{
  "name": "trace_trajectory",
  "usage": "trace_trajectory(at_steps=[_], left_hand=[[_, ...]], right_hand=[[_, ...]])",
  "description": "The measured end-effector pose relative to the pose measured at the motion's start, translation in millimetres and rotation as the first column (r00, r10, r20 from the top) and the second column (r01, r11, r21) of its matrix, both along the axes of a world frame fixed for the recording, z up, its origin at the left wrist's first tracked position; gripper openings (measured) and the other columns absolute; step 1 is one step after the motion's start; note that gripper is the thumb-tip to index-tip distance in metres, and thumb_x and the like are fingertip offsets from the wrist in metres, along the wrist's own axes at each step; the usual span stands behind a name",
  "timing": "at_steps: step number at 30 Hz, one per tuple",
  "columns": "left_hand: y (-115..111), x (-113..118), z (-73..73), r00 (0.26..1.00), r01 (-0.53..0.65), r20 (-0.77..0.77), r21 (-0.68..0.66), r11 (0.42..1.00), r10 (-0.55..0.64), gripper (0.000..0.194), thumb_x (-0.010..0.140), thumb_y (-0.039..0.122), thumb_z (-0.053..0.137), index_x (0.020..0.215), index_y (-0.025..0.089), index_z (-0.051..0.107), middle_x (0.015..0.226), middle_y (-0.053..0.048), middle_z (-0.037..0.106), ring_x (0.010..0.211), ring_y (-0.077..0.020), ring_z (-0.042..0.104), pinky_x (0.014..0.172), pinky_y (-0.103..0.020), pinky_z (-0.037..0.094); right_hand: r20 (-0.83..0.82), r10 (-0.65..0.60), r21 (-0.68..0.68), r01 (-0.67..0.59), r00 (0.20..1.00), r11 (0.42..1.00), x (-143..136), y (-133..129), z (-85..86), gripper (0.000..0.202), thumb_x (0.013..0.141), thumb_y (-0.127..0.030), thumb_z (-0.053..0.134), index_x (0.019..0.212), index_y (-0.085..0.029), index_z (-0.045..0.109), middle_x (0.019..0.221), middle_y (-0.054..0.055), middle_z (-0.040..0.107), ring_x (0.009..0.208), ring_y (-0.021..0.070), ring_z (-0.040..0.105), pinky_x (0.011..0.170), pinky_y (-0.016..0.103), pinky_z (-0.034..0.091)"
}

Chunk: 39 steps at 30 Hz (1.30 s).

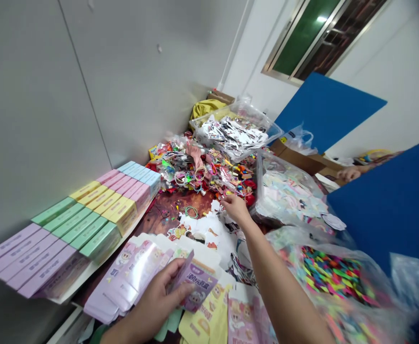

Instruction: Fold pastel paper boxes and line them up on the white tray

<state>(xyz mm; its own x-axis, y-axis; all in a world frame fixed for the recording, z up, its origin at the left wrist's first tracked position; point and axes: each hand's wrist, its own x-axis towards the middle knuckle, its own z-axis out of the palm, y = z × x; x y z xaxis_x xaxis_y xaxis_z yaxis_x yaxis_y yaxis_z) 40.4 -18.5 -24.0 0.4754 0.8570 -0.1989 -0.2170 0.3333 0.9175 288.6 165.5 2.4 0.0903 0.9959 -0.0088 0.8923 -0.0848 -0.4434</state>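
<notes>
My left hand (159,298) grips a small purple printed box (198,285), thumb on its front face and fingers behind. Beneath it lie flat, unfolded box cartons: purple ones (123,272), yellow ones (209,313) and pink ones (243,315). My right hand (235,209) is stretched forward to the near edge of a heap of small colourful trinkets and hair ties (209,167). Its fingers are bent together; whatever they hold is too small to make out. White sticker cutouts (213,234) lie on the table just below that hand.
Rows of finished purple, green, yellow, pink and blue boxes (88,215) stand along the wall at left. Clear bins hold white cutouts (231,134) and pale stickers (291,191). Bags of bright pieces (338,274) sit at right. Beyond blue panels (331,105) another person's hand (350,174) shows.
</notes>
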Motion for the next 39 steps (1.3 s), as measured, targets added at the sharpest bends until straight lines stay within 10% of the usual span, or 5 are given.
trace_trajectory(at_steps=[14, 22, 26, 31, 39], left_hand=[[14.7, -8.9, -5.0, 0.998, -0.054, 0.025, -0.029, 0.998, 0.055, 0.036, 0.081, 0.033, 0.064, 0.116, 0.022, 0.057, 0.112, -0.005, 0.064, 0.104, -0.0232, 0.059, 0.091, -0.034, 0.046], [16.6, -9.2, -5.8, 0.996, -0.059, 0.064, -0.010, 0.998, 0.059, 0.030, 0.082, 0.031, 0.063, 0.110, 0.021, 0.057, 0.110, -0.005, 0.065, 0.102, -0.0221, 0.060, 0.089, -0.033, 0.047], [14.8, -9.9, -2.9, 0.997, -0.063, 0.050, 0.020, 0.998, 0.062, 0.032, 0.083, 0.031, 0.062, 0.113, 0.021, 0.055, 0.112, -0.005, 0.064, 0.103, -0.0221, 0.059, 0.090, -0.034, 0.047], [8.9, -16.7, 0.0, 0.996, -0.077, -0.039, 0.109, 0.991, 0.082, 0.029, 0.084, 0.032, 0.061, 0.110, 0.020, 0.056, 0.109, -0.004, 0.063, 0.105, -0.0219, 0.058, 0.092, -0.033, 0.045], [-9.6, -16.0, 8.9, 0.992, -0.039, -0.112, 0.180, 0.983, 0.060, 0.033, 0.083, 0.033, 0.061, 0.114, 0.022, 0.055, 0.111, -0.004, 0.063, 0.104, -0.0206, 0.057, 0.092, -0.031, 0.044]], right_hand=[[0.008, 0.054, -0.098, -0.053, 0.999, 0.994, -60.5, 70.4, -34.5, 0.012, 0.073, -0.014, 0.055, 0.074, -0.011, 0.067, 0.074, 0.010, 0.067, 0.070, 0.0172, 0.058, 0.062, 0.024, 0.037], [-0.187, 0.112, -0.080, -0.129, 0.976, 0.988, -30.6, 12.2, 19.8, 0.018, 0.076, -0.030, 0.056, 0.068, -0.015, 0.062, 0.062, 0.001, 0.059, 0.058, 0.0122, 0.052, 0.055, 0.023, 0.038], [-0.703, 0.114, -0.073, -0.231, 0.702, 0.970, -20.7, -30.5, 50.4, 0.024, 0.071, -0.039, 0.065, 0.074, -0.016, 0.059, 0.071, 0.002, 0.063, 0.061, 0.0125, 0.056, 0.057, 0.023, 0.044], [-0.875, 0.113, -0.100, -0.404, 0.471, 0.909, -20.5, -84.6, 84.5, 0.023, 0.072, -0.035, 0.070, 0.073, -0.016, 0.057, 0.066, 0.005, 0.067, 0.053, 0.0108, 0.057, 0.048, 0.020, 0.042], [-0.738, 0.285, -0.228, -0.624, 0.611, 0.747, -31.2, -136.9, 101.9, 0.021, 0.081, -0.035, 0.061, 0.076, -0.015, 0.058, 0.065, 0.003, 0.063, 0.054, 0.0104, 0.054, 0.050, 0.022, 0.042]])
